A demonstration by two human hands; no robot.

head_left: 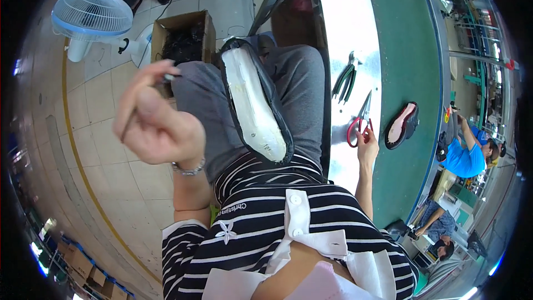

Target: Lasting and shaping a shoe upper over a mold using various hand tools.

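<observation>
A black shoe upper [269, 83] lies across my lap with its pale insole board [252, 103] facing up; neither hand touches it. My left hand [158, 125] is raised to the left of my knee, fingers curled. At its fingertips, near the carton, is a small dark bit too small to name. On the metal bench top, my right hand [367, 147] has its fingers on the red handles of a pair of scissors [362, 122], whose blades point away from me. Farther along the bench lie green-handled pincers [348, 79].
A carton [158, 36] of black scraps stands on the floor beyond my left knee, beside a blue-and-white fan [91, 14]. Another shoe upper [402, 126] lies on the green work surface [408, 39] at right. Other people sit at far left and right.
</observation>
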